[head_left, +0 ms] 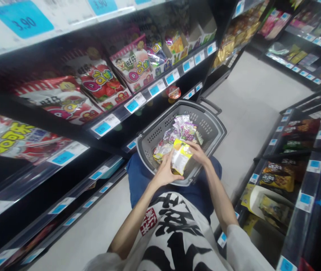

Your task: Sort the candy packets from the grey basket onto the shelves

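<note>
Both of my hands hold a yellow and white candy bag (181,157) over a grey shopping basket (218,128). My left hand (164,171) grips the bag's left and lower side, thumb toward its bottom edge. On the upper right side, my right hand (197,152) has its fingers closed on the bag. Beneath and beyond it, several small candy packets (187,128), some purple and white, lie in the basket. The basket stands in front of my knees, its handle (211,105) folded over the far rim.
Shelves of candy bags (101,81) run along the left, with price tags (134,103) on their edges. A lower shelf of snack packets (277,177) stands close on the right. Pale floor (251,86) stretches ahead to another shelf (293,62).
</note>
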Demonstrator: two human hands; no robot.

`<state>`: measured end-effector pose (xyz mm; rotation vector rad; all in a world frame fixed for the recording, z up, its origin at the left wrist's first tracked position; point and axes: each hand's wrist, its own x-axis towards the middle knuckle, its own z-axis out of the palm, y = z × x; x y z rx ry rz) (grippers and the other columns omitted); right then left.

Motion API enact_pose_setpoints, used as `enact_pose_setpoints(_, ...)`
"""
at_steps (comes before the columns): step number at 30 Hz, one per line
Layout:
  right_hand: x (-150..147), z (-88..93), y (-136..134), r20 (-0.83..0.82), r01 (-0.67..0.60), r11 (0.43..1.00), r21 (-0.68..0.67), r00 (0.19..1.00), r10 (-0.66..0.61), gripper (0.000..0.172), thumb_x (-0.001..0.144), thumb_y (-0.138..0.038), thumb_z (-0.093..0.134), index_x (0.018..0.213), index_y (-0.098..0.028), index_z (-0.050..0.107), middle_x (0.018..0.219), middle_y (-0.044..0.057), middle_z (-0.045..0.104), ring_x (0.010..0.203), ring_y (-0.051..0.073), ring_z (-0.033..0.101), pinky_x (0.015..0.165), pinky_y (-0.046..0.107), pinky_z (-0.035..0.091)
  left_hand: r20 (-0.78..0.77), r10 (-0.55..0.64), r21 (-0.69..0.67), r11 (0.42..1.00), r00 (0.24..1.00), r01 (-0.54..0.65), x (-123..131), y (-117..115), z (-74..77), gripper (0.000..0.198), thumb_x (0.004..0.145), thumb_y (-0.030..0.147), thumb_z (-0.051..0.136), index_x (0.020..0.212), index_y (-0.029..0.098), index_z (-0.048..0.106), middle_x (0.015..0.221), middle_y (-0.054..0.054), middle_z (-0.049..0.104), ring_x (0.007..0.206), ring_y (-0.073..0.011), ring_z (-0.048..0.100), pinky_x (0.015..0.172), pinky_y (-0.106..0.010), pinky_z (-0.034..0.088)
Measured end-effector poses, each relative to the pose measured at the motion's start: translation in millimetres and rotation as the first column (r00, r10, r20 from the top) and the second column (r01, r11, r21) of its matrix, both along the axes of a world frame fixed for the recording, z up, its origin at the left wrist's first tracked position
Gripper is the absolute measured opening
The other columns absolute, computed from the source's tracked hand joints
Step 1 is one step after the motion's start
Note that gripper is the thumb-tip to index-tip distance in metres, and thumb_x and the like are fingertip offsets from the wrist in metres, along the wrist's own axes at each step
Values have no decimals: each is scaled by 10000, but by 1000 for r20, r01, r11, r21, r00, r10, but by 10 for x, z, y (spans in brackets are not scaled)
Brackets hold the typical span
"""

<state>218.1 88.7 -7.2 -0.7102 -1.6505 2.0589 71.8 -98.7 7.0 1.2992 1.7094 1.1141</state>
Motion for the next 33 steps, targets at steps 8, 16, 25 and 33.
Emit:
enact_pose_setpoints(8,0,84,-53,-66,-234,969,-80,971,230,385,805,-486,766,1063,-205,719,995,102,774,812,233,743,775,374,589,758,-22,-82,988,652,128,-236,-38,-43,619,842,580,548,1218,104,671,1127,-178,724,1112,-358,657,952,-503,523)
enact_pose_setpoints(16,-88,46,-100,77,-103,995,-18,992,104,396,644,-510,869,854,-224,691,678,-15,667,499,147,591,482,278,494,733,-56,-89,980,678,177,-227,-120,14,651,796,661,567,1147,131,709,965,-137,755,941,-299,694,828,-417,551)
enact_pose_setpoints(25,-94,-122,-66,150,48,993,112,987,-64,491,784,-660,701,728,-197,549,519,-45,538,376,119,524,393,224,354,15,-95,-349,932,995,94,-37,-28,-85,528,914,566,491,1197,167,691,1209,-122,707,1142,-274,637,1053,-350,457)
enact_pose_setpoints(33,-132,-265,-79,213,111,974,197,965,-153,530,815,-726,610,767,-206,523,457,-47,507,385,149,532,410,247,403,-29,-201,-374,910,979,176,4,0,-15,508,987,459,312,1097,177,720,1131,-107,729,1025,-225,684,966,-277,504)
